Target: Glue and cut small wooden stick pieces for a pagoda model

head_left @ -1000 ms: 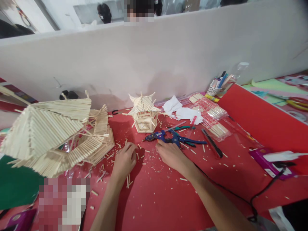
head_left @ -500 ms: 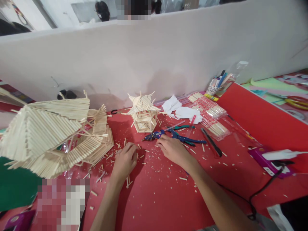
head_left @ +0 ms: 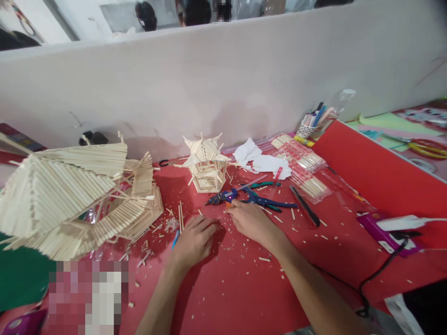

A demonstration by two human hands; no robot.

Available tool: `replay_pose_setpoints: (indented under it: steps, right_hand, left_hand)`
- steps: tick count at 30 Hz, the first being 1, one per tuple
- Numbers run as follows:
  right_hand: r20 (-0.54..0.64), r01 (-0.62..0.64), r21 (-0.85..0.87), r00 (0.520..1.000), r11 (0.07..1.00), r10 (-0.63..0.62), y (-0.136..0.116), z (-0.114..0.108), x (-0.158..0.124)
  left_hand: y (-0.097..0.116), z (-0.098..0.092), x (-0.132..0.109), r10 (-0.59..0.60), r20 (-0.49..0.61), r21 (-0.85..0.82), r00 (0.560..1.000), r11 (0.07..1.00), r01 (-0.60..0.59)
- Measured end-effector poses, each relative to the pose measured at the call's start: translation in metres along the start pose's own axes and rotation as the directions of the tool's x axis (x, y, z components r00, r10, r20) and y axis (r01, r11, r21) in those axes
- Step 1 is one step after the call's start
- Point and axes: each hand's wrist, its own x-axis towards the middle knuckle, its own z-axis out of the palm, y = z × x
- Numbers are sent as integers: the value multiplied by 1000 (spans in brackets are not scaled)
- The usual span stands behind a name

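My left hand is palm down on the red table, its fingers loosely bent and nothing visible in them. Beside it lie a blue strip, partly covered by the hand, and thin wooden sticks. My right hand closes its fingers around the grip of a blue glue gun, near the orange trigger. The gun lies on the table with a clear glue stick at its back. Just behind it stands a small stick pavilion. A larger stick-built model fills the left side.
Right of the gun lie blue-handled pliers, a black cutter, white tissue and packs of sticks. A pen cup stands by the grey partition. A cable runs at right. Stick scraps litter the table.
My left hand has shifted to the right, uncovering the blue strip and moving some sticks. My right hand stays at the glue gun, and its orange trigger now shows.
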Motion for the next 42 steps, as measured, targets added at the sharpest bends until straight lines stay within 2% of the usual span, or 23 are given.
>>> replay_pose_setpoints:
  steps: [3,6,10,14,17,19,24,31,38,42]
  right_hand:
    - [10,38,48,999,998,-39,1,-1,-1]
    - [18,80,122,996,989,-83,4,-1,-2]
    - [-23,65,127,998,990,-62,8,0,-3]
    - [9,61,79,998,995,-62,7,-1,-3]
    - [59,103,86,992,991,-109,5,-3,-4]
    - [63,115,101,991,988,-121,5,-5,-4]
    - [6,59,81,998,995,-59,4,-6,-3]
    - [79,53,2,995,999,-53,0,-4,-1]
    - [94,70,26,993,997,-72,2,-6,-3]
    - [98,107,49,989,993,-111,4,-7,-5]
  left_hand:
    - [2,0,1,1,1,16,1000,1000,-1]
    - [4,0,2,-50,-4,49,999,998,50]
    - [7,2,3,-104,6,82,995,991,103]
    - [7,6,3,-81,51,72,995,994,77]
    - [6,5,2,-67,73,42,995,997,64]
    - [5,3,2,-77,60,45,995,996,75]
    - [6,3,3,-77,31,35,997,996,76]
    - [7,9,3,-36,59,-7,998,999,37]
    - [5,3,1,-80,34,42,996,996,78]
    - [5,3,1,-46,46,19,998,999,45]
